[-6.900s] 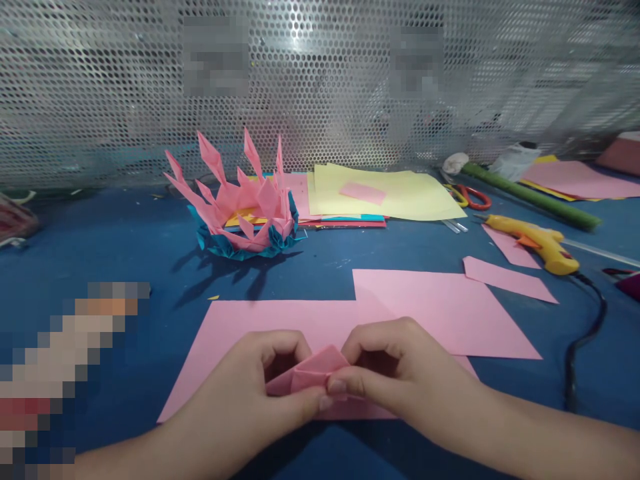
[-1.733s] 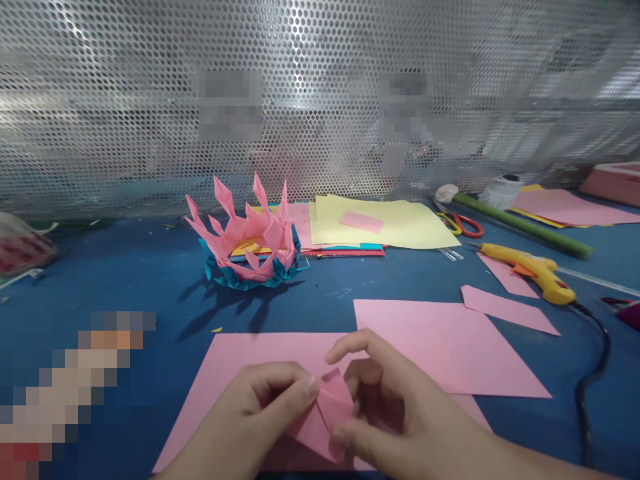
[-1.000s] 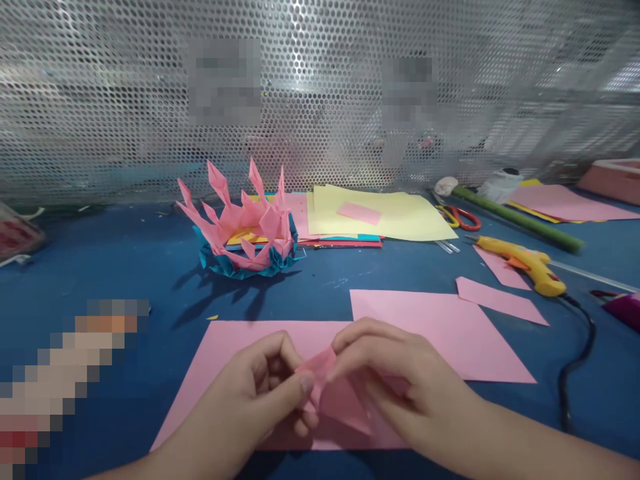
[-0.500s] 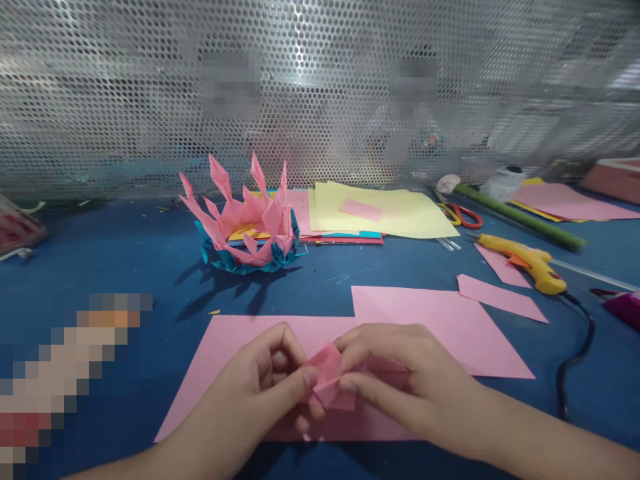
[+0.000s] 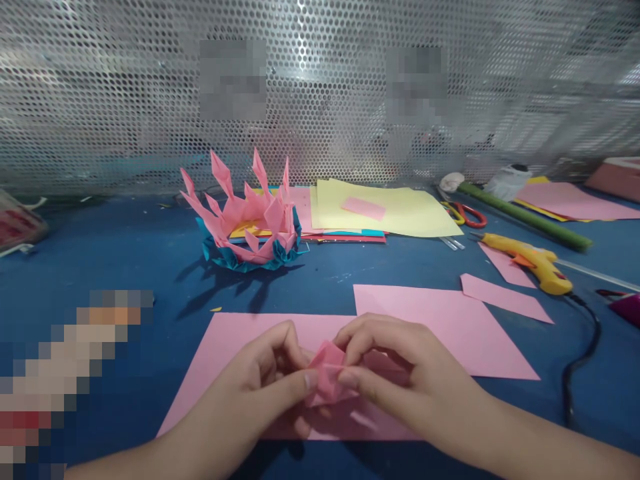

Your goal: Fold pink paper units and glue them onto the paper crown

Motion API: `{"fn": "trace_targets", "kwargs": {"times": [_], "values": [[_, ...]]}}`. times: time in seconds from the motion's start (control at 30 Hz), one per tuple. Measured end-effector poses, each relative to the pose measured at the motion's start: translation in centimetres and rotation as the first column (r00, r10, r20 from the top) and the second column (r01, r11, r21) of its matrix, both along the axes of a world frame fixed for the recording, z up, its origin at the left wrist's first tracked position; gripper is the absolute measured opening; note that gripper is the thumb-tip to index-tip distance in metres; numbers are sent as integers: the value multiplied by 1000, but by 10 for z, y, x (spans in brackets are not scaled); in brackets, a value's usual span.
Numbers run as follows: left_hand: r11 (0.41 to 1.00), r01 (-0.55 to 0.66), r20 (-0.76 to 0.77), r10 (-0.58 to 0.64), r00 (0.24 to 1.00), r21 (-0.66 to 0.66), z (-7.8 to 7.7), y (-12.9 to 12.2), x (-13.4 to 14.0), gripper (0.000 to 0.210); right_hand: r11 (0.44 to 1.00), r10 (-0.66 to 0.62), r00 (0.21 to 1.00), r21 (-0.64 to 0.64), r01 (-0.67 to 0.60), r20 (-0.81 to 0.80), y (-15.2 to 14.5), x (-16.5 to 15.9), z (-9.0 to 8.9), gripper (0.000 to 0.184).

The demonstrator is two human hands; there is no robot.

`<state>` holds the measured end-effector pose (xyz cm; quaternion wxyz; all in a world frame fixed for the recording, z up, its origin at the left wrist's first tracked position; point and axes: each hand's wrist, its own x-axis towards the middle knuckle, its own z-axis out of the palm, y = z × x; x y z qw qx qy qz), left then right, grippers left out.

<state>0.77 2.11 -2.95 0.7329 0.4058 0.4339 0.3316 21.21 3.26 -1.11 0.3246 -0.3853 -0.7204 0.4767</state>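
Observation:
A small piece of folded pink paper (image 5: 327,375) is pinched between both hands, just above the table. My left hand (image 5: 270,380) grips its left side with thumb and fingers. On its right side, the thumb and fingertips of my right hand (image 5: 395,373) are closed. Under the hands lies a large pink sheet (image 5: 220,353), overlapped by or next to a second pink sheet (image 5: 440,327). Farther back stands a crown-like ring of folded pink and blue paper (image 5: 250,233) with tall pointed tips. My fingers hide part of the folded piece.
A yellow hot glue gun (image 5: 537,260) with a black cord lies right, beside pink paper strips (image 5: 505,297). Yellow sheets (image 5: 395,210), red-handled scissors (image 5: 470,215) and a green stick (image 5: 525,217) lie behind. A perforated metal panel (image 5: 320,120) borders the back; a pixelated patch covers the left.
The folded pink paper has been turned and spread a little between my fingers, showing a wider shape. Both hands stay in nearly the same place; the view shifts slightly.

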Motion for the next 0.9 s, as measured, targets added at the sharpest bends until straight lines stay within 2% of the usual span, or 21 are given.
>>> {"fn": "trace_targets", "kwargs": {"times": [0.13,0.2,0.33,0.47,0.57,0.77,0.9], "values": [[1000,6,-20,-6,1000,-2,-2,-5,-1,43,979,-87,995,-187,78,-44,-4,-3,-1,10],[1000,23,-61,-22,998,15,0,-6,-1,46,974,-97,995,-211,87,-38,-5,-3,0,10],[995,79,-173,-66,983,68,2,-5,-1,46,978,-94,995,-187,95,11,-6,-3,-1,11],[990,112,-99,-104,990,81,2,-4,-1,31,984,-94,996,-154,92,-4,-6,-3,-1,9],[991,125,-85,-122,989,41,3,-5,0,45,988,-66,997,-142,61,-32,-8,-3,-2,8],[998,71,-114,-70,991,-2,8,-6,3,44,999,9,999,-41,-10,-31,-12,0,-7,11],[999,26,-200,-18,980,37,9,-4,4,27,999,34,999,-28,-34,3,-13,-1,-9,13]]}}
